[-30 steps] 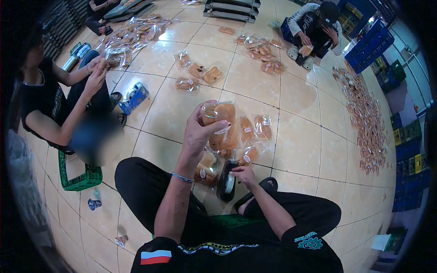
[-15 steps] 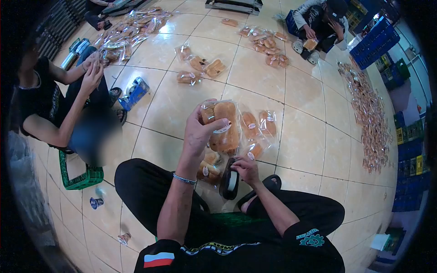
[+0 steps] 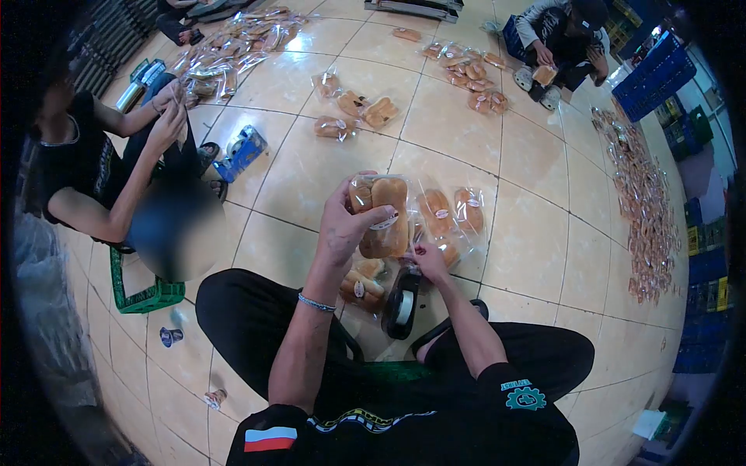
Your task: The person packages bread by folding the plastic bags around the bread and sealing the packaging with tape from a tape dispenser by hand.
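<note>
Head: L hand [image 3: 346,227] pinching bagged bread [image 3: 386,242]; R hand [image 3: 430,262] nr tape disp. [image 3: 399,309], grip unclear.

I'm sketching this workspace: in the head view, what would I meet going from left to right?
Green plastic crate, wearer's bare left hand, wearer's bare right hand, oblong brown bun in clear plastic, wide spread of clear-wrapped brown goods.

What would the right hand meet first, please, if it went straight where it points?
Ahead of the right hand is most likely the bagged bread in the left hand, though depth is unclear.
</note>
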Available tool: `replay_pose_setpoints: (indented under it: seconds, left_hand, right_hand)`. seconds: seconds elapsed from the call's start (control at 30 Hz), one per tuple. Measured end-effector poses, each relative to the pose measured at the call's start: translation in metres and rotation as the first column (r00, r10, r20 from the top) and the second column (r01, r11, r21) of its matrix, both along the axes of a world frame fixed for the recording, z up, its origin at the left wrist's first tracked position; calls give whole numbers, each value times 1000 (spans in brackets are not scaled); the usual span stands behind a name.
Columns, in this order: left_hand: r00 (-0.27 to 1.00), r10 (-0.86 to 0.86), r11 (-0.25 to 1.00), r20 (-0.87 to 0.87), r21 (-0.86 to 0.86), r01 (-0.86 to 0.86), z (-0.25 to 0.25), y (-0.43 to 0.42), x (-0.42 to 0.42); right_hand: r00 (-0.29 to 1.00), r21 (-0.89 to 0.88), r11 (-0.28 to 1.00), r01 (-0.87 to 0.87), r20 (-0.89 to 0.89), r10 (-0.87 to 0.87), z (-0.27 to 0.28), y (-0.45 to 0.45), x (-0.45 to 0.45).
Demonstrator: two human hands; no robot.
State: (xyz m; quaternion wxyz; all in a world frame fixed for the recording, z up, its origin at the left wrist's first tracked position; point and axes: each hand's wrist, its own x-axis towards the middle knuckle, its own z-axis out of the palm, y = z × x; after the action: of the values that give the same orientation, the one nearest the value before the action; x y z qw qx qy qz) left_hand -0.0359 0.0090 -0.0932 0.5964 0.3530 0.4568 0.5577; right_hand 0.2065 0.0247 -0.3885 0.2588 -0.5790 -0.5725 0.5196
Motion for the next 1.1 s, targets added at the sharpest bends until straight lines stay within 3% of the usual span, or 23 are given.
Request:
replay_pose_setpoints:
  seconds: [0.07,0.17,0.23,0.3,0.37,0.43,0.47,0.53,0.57,0.63,0.67,0.73,0.8,0.83,0.9,0.93,1.0,1.03,1.1]
  left_hand:
    - [1000,7,1000,-28,29,-6,-4,2,-4]
    - [999,7,999,-46,31,-6,-4,-2,-11]
    - [999,-11,999,-35,29,12,-2,-2,-12]
    - [995,-65,998,-81,7,66,-1,-1,-10]
    - [991,-121,992,-61,14,122,2,-2,-6]
    - [983,-176,984,-52,23,178,10,-3,-1]
    - [974,-222,974,-49,40,224,17,-5,0]
    - [962,-268,960,-55,61,272,22,-7,-1]
    - [954,-296,951,-55,81,300,21,-7,-3]
    - [944,-326,939,-55,98,330,25,-9,-7]
    - [936,-348,931,-52,101,352,29,-11,-9]
    - [924,-380,917,-47,111,383,35,-13,-10]
    - [901,-361,895,-242,182,407,38,-15,-12]
    - [900,-362,893,-244,186,409,39,-16,-13]
    - [815,-103,864,-571,354,357,42,-17,-12]
    - [816,-105,861,-569,358,361,45,-18,-10]
    - [817,101,814,-568,519,260,52,-22,-7]
    - [817,100,812,-568,521,263,51,-23,-6]
    - [760,238,743,-605,617,258,48,-24,-5]
  right_hand:
    - [986,80,993,84,-151,-71,27,20,-12]
    - [944,146,974,176,-306,-124,138,52,-23]
    - [870,141,978,154,-488,-67,222,51,-25]
    - [841,156,980,123,-540,-20,286,34,-29]
    - [804,176,980,93,-593,30,316,23,-38]
    - [932,322,945,47,-355,75,327,15,-47]
    - [932,326,944,55,-357,69,326,14,-49]
    - [967,504,862,55,-241,80,322,14,-55]
    - [966,509,859,57,-245,81,323,13,-55]
    - [900,254,966,47,-429,69,329,7,-52]
    - [902,254,966,51,-427,64,331,4,-52]
    - [868,113,983,143,-491,-70,335,0,-52]
    - [870,172,971,169,-488,-65,334,-5,-51]
    - [872,228,956,184,-486,-52,334,-7,-52]
    - [902,280,942,187,-428,-52,337,-12,-54]
    - [928,325,928,184,-368,-55,338,-15,-53]
    - [945,344,924,166,-323,-50,339,-18,-50]
    - [959,357,923,144,-279,-42,340,-20,-50]
    - [935,316,929,192,-346,-76,347,-29,-58]
